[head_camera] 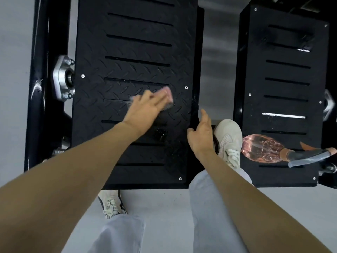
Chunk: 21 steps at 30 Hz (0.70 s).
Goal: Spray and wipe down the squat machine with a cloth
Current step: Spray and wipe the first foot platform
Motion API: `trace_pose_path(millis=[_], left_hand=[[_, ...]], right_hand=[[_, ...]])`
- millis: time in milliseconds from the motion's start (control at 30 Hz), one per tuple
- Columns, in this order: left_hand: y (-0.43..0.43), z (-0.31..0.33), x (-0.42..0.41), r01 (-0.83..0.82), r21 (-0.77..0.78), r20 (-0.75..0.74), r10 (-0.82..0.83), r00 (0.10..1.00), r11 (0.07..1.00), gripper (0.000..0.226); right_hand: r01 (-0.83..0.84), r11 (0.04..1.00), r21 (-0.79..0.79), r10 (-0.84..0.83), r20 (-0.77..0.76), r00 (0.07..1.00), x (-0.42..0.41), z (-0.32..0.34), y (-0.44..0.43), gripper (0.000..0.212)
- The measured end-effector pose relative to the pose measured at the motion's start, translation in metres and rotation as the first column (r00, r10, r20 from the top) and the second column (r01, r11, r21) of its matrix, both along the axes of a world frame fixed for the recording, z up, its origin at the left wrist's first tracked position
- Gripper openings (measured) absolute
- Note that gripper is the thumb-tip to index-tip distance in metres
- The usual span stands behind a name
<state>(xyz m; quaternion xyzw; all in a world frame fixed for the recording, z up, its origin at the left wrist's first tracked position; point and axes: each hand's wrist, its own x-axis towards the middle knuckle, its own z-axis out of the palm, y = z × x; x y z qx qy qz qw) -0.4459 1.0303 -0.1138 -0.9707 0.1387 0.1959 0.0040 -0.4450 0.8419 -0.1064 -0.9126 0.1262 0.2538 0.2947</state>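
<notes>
Head view: the left hand (145,105) lies flat, grip apart, pressing the cloth (168,95) onto the left plate (127,52). The right hand (200,137) rests loosely on that plate's edge, grip apart. The cloth may snag in a slot (136,82). The bottle (260,148), lying on its side on the right plate (284,70), may roll off or leak. There are two plates, one cloth, one bottle and two shoes (228,141).

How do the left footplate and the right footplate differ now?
The left footplate has the left hand pressing a cloth on it; the right footplate carries the spray bottle, lying down. One right footplate slot is bright; all left footplate slots are dark. Both are black and slotted.
</notes>
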Motion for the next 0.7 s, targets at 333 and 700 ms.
trace_pose_path(millis=[333, 700], left_hand=[[0.013, 0.001, -0.020, 0.355, 0.099, -0.012, -0.356, 0.934, 0.929, 0.078], [0.059, 0.002, -0.043, 0.327, 0.195, 0.012, -0.335, 0.942, 0.925, 0.087]], right_hand=[[-0.429, 0.837, -0.340, 0.433, -0.069, 0.899, -0.017, -0.007, 0.021, 0.077], [-0.473, 0.794, -0.382, 0.530, 0.054, 0.847, -0.030, -0.010, 0.052, 0.059]])
